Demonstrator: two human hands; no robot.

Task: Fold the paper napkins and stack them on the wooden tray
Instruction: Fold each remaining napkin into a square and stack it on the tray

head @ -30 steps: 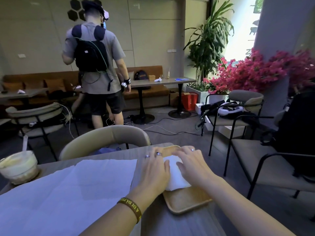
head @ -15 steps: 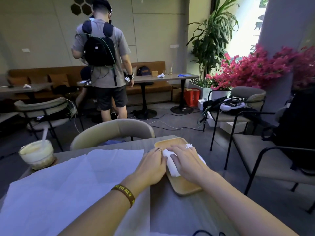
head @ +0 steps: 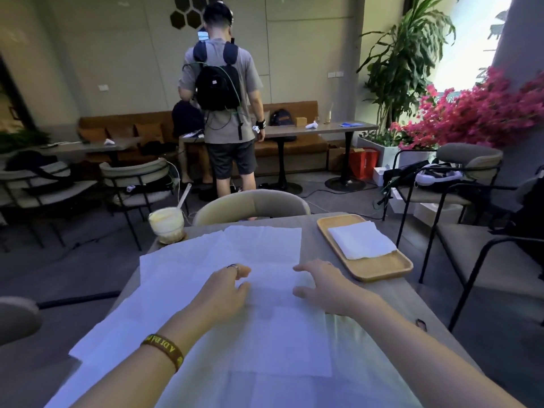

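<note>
Fingers point(head: 240, 271) on both hands are loose and half-curled, holding nothing, tips right at the top sheet of the unfolded napkins point(head: 265, 248). Can't tell if they actually touch it. The left hand point(head: 220, 290) and right hand point(head: 323, 287) sit a bit apart, just left of the wooden tray point(head: 379, 267), probably to catch that sheet's edges for a fold. One folded napkin point(head: 362, 240) lies flat in the tray, so the next can stack on top.

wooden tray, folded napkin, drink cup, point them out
wooden tray point(head: 379, 267), head view, bare wood near rim
folded napkin point(head: 362, 240), head view, middle of top
drink cup point(head: 166, 225), head view, side wall
</note>
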